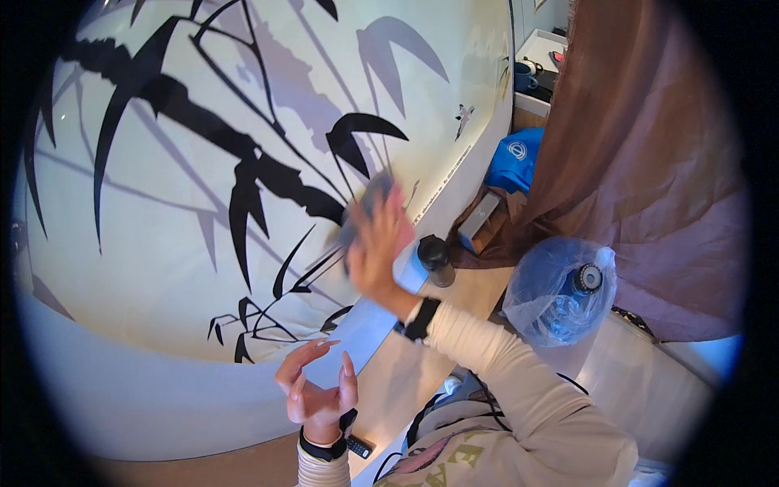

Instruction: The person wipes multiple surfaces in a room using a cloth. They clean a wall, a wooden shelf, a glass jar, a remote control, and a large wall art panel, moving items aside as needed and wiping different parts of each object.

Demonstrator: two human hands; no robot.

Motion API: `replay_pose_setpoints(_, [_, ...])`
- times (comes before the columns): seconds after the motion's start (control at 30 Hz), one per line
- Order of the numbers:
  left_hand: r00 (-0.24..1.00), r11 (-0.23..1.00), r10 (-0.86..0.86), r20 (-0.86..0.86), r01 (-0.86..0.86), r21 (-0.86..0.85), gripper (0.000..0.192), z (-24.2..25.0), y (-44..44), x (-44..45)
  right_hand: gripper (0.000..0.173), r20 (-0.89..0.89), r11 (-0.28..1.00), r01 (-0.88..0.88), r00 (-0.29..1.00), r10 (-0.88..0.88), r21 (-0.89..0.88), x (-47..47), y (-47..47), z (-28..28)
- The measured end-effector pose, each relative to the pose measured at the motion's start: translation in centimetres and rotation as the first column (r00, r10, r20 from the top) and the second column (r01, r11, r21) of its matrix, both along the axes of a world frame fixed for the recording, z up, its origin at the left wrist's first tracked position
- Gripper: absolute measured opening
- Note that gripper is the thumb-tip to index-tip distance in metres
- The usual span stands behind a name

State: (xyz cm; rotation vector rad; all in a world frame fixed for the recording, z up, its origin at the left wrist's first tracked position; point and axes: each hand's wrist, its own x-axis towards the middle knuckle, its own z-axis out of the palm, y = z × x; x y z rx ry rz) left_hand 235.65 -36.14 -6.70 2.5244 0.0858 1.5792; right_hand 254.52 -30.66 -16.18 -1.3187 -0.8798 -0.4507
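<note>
My right hand (378,249), blurred, is spread flat over a grey and pink cloth (404,222). It holds the cloth against a glossy white panel (182,243) printed with black bamboo stems and leaves, near its lower right edge. The underside of the cloth is hidden. Lower down, my left hand (319,383) is raised in front of the panel's pale lower border (164,402). Its fingers are curled but apart, with nothing between them. Both wrists wear black bands.
A dark lidded bottle (436,262) stands close to my right forearm. Right of it, a clear plastic bag (548,292) holds a black-capped container. A brown curtain (657,182) hangs at the right, beside a blue bag (517,158) and a small box (481,222). A remote control (359,446) lies below.
</note>
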Motion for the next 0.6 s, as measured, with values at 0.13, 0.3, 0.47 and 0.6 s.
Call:
replay_pose_setpoints(0.13, [0.969, 0.996, 0.072, -0.235, -0.080, -0.027, 0.032, -0.9, -1.3, -0.9, 0.050, -0.289, 0.990, 0.066, 0.957, -0.029, 0.121, 0.9, 1.1, 0.7])
replay_pose_setpoints(0.3, [0.954, 0.990, -0.137, -0.266, 0.123, -0.069, 0.024, -4.5, -2.8, 1.5, 0.050, 0.008, 0.933, -0.277, 0.958, 0.286, -0.231, -4.8, -6.3, -6.1])
replay_pose_setpoints(0.47, [0.964, 0.953, -0.065, -0.258, -0.017, -0.303, 0.038, -8.6, -1.0, 6.3, 0.044, -0.145, 0.934, -0.228, 0.970, 0.194, -0.275, 0.5, -14.5, -8.1])
replay_pose_setpoints(0.6, [0.897, 0.957, 0.037, -0.440, -0.159, -0.242, 0.069, -12.0, 0.2, 13.3, 0.042, -0.563, 0.989, -0.139, 0.821, 0.090, -0.045, 5.7, -17.3, -6.7])
